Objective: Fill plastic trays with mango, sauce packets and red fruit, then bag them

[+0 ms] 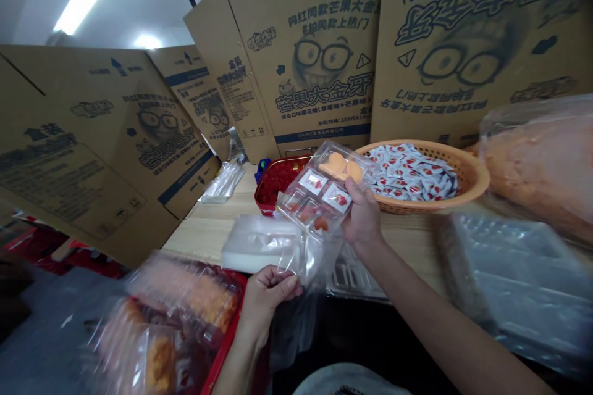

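the right hand [364, 216] holds a filled snack tray [324, 194] up over the table [208, 228]. the left hand [269, 293] pinches a clear bag [306, 265] at its end, maybe open. next, i think, the tray needs a straight slide in.

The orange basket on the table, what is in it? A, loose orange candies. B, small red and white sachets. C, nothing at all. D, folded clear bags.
B: the orange basket holds a heap of small red and white sachets, just behind the right hand that holds the clear tray.
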The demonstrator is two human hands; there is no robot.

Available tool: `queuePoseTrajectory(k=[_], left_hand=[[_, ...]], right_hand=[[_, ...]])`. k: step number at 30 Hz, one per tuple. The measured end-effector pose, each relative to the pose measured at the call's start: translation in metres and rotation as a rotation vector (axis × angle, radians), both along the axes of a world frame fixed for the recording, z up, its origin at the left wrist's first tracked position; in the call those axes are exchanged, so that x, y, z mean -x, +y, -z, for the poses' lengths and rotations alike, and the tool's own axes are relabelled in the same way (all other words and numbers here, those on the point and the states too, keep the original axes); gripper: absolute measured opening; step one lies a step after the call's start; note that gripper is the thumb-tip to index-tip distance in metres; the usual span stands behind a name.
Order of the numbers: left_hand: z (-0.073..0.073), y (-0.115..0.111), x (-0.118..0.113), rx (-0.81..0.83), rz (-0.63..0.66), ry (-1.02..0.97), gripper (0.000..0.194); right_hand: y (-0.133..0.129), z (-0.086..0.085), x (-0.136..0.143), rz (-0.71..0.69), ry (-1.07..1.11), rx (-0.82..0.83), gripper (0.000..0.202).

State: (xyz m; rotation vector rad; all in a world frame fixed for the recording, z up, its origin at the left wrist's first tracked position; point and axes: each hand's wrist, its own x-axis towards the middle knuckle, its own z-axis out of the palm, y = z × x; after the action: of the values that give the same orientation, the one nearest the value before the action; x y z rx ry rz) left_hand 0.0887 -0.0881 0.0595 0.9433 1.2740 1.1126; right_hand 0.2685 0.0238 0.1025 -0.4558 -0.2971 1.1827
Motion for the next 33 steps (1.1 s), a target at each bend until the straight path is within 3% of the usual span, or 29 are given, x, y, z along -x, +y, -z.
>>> queuePoseTrajectory(k=[4, 12, 17, 21, 25, 33], left_hand=[[-0.003, -0.001, 0.0, 0.002, -0.054, -0.014, 0.034], [-0.007, -0.001, 0.003, 0.022, -0.137, -0.042, 0.038], [-0.009, -0.003, 0.009, 0.039, -0.222, -0.077, 0.038], [-0.01, -0.005, 0.012, 0.039, -0.203, -0.077, 0.038], [-0.013, -0.005, 0.018, 0.027, -0.16, -0.035, 0.037], [-0.016, -0.004, 0.024, 0.018, -0.133, -0.02, 0.041]], right_hand=[[0.0, 0.003, -0.003, 0.053, -0.029, -0.004, 0.021], [-0.009, 0.009, 0.01, -0.042, -0.095, -0.076, 0.029], [-0.013, 0.015, 0.007, -0.181, -0.13, -0.046, 0.029], [-0.014, 0.019, 0.002, -0.279, -0.159, -0.01, 0.029], [-0.014, 0.022, -0.001, -0.271, -0.141, 0.012, 0.026], [-0.024, 0.015, 0.008, -0.371, -0.16, 0.034, 0.027]])
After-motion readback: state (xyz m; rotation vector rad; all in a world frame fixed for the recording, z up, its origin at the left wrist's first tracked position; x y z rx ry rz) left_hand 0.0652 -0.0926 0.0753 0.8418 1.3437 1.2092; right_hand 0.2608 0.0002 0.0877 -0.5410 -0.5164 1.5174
